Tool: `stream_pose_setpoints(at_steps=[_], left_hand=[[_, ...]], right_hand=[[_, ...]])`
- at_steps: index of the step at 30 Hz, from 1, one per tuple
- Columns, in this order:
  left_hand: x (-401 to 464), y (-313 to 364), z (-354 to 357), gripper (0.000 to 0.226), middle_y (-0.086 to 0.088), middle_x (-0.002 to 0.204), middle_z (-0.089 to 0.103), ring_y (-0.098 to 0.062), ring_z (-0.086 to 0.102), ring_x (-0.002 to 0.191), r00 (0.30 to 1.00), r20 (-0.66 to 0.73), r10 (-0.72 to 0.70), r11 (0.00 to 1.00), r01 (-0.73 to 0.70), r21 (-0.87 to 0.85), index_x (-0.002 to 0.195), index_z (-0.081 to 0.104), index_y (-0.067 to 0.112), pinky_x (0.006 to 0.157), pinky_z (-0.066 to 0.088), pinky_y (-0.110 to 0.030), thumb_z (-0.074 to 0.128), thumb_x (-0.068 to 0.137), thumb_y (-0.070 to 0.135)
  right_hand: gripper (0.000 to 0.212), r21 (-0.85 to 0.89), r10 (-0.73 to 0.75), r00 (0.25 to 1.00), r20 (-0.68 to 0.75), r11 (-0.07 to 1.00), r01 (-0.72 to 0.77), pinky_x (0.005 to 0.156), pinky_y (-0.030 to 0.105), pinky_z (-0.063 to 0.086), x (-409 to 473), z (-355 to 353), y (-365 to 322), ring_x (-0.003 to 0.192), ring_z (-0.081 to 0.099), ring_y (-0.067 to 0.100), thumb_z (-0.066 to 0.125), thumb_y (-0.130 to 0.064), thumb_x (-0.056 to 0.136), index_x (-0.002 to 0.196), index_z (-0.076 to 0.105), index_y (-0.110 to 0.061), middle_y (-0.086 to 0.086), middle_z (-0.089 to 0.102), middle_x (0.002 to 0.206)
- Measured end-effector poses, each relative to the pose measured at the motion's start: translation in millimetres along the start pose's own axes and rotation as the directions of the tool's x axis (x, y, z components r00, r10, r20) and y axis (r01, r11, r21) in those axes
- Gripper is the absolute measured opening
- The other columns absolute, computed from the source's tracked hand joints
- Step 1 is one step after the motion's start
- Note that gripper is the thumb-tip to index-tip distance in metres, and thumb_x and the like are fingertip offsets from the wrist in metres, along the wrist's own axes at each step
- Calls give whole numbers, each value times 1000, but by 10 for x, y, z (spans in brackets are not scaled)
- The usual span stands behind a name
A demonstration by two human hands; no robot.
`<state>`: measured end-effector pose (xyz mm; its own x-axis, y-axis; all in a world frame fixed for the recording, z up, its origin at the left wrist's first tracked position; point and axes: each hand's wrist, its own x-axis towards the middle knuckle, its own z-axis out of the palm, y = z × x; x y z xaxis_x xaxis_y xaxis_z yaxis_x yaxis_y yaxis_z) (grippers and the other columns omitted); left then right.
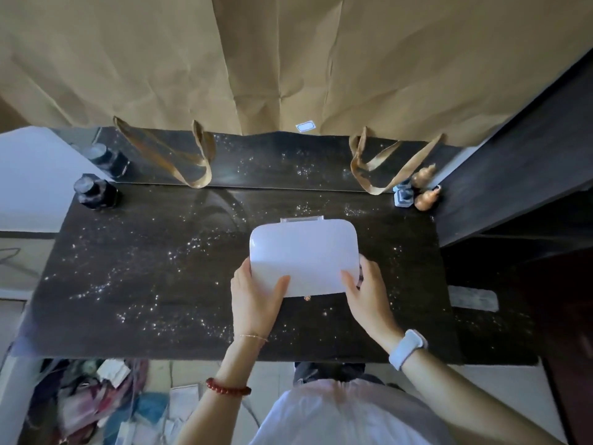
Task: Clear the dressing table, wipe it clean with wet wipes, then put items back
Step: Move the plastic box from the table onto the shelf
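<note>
A white rounded box (pixel 303 252) with a clear latch at its far edge sits at the middle of the dark dressing table (pixel 154 284). My left hand (pixel 256 293) grips its near left corner, thumb on the lid. My right hand (pixel 365 290) grips its near right corner the same way. A dark round bottle (pixel 94 191) stands at the table's far left corner. At the far right stand a small blue item (pixel 403 195) and a brown gourd-shaped ornament (pixel 425 199). The tabletop is speckled with shiny dots.
A mirror along the table's back is covered by brown paper bags (pixel 288 59) whose handles hang down. A dark cabinet (pixel 513 175) rises on the right. A grey flat item (pixel 473 298) lies at the right edge. Clutter (pixel 96 403) lies on the floor below left.
</note>
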<state>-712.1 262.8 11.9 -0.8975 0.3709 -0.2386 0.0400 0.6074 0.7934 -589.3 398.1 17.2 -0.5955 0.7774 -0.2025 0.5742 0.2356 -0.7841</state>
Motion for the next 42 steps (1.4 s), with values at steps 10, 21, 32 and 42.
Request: stream_pose_setpoints(at_steps=[10, 21, 32, 42], left_hand=[[-431, 778, 921, 69, 9, 114, 42, -14, 46, 110, 908, 308, 285, 957, -249, -151, 128, 39, 13, 95, 43, -30, 77, 70, 18], [-1199, 1642, 2287, 68, -8, 126, 47, -21, 45, 117, 776, 404, 485, 870, -476, -129, 131, 37, 7, 99, 44, -43, 74, 74, 15], [-1052, 2246, 3127, 67, -15, 139, 40, -29, 35, 130, 922, 218, 320, 936, -344, 79, 140, 27, 4, 106, 33, -38, 61, 85, 24], [-1023, 2511, 3405, 62, -13, 148, 26, -30, 35, 131, 917, 128, 379, 914, -392, 104, 143, 22, 13, 99, 39, -37, 51, 91, 31]], right_hand=[[41, 157, 69, 945, -319, 987, -19, 89, 22, 44, -498, -1192, 725, 108, 51, 14, 50, -6, 90, 129, 38, -2, 7, 46, 126], [40, 293, 216, 838, -501, 953, -70, 82, 25, 43, -501, -2472, 1746, 95, 53, 17, 45, -26, 95, 129, 40, -7, 3, 53, 106], [48, 21, -38, 892, -450, 998, 53, 66, 28, 40, 723, -3166, 2147, 76, 57, 24, 44, -26, 95, 135, 36, 0, 11, 58, 84], [55, -59, -224, 876, -427, 974, 220, 101, 42, 42, 943, -3186, 2038, 129, 35, 31, 57, -13, 89, 138, 32, -5, 23, 27, 141]])
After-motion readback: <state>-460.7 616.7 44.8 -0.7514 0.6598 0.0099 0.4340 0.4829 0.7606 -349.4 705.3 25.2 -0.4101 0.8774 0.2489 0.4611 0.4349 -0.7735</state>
